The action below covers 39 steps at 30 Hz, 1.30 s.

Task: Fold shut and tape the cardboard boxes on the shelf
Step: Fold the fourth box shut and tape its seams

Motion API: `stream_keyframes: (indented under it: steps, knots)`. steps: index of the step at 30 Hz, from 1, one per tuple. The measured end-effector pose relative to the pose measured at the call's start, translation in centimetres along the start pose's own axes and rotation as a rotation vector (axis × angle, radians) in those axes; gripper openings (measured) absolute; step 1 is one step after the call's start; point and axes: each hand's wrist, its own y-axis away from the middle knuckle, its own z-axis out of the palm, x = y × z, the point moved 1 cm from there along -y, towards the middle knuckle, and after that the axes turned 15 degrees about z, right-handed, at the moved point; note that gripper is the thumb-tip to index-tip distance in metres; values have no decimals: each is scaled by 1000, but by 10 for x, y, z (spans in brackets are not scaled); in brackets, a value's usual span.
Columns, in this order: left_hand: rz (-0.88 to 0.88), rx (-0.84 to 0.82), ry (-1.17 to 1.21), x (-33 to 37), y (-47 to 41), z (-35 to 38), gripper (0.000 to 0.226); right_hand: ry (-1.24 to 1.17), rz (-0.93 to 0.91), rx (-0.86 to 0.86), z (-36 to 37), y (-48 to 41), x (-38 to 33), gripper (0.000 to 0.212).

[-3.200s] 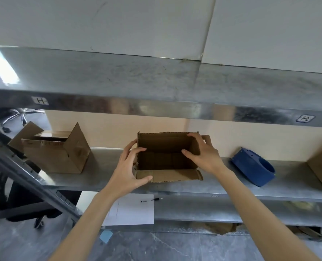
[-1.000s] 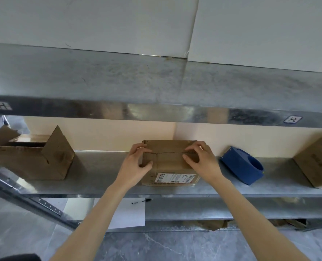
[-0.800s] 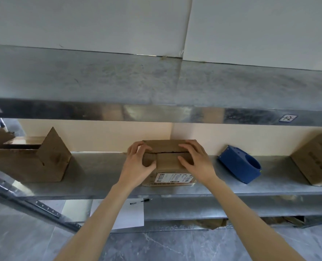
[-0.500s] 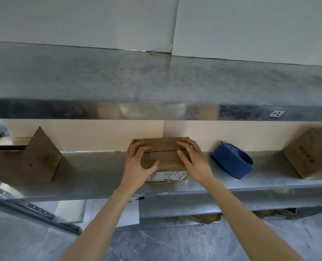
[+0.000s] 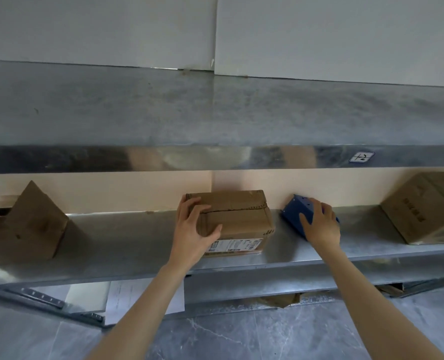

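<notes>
Holding the closed flaps of the middle cardboard box (image 5: pixel 232 222) flat, the left hand (image 5: pixel 193 233) lies over the box's left end, fingers across the top seam and thumb pressed on the near flap; its grip is a wide, flat press, not a closed grasp. The box stands on the shelf (image 5: pixel 137 245) at about 12 o'clock from the person, label facing the front edge. The right hand (image 5: pixel 319 227), which half a second ago pressed the right end of the same seam, has left the box and now lies on the blue tape dispenser (image 5: pixel 297 211) at about 1 o'clock, just beside the box. Its fingers curl over the dispenser body; whether the grip has fully closed on it cannot be told, because the hand hides the far side.

Meaning for the task: folding of this box is complete and the work has passed to taping. The flaps are held by one hand only, so the seam probably depends on that press until tape is laid.

Remaining work, as judged from the present state:
- The seam on the middle box carries no visible tape.
- An open box (image 5: pixel 26 229) at 10 o'clock has a flap standing up and is not yet folded.
- A further box (image 5: pixel 428 206) at 2 o'clock appears closed; tape on it cannot be confirmed.

Next move calls for lifting the dispenser to the seam without releasing the left-hand press
</notes>
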Motion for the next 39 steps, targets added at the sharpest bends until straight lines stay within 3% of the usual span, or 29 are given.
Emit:
stream_keyframes:
  steps: [8, 12, 21, 25, 29, 39]
  knots:
    - [0, 3, -6, 15, -7, 29, 44, 116, -97, -102, -3, -22, 27, 51]
    - [-13, 7, -15, 21, -9, 37, 43, 161, -102, -278, -3, -38, 33, 59]
    - [-10, 1, -55, 26, -10, 41, 43, 26, -157, -507, -3, -64, 43, 67]
    - [-24, -45, -37, 25, -9, 37, 51, -22, -148, -547, -3, -71, 41, 72]
    - [-22, -202, -53, 18, -6, 29, 78, -9, -141, -591, -7, -75, 33, 77]
    - [-39, -150, 27, 19, -5, 15, 73, -121, -231, -573, -27, -32, 14, 78]
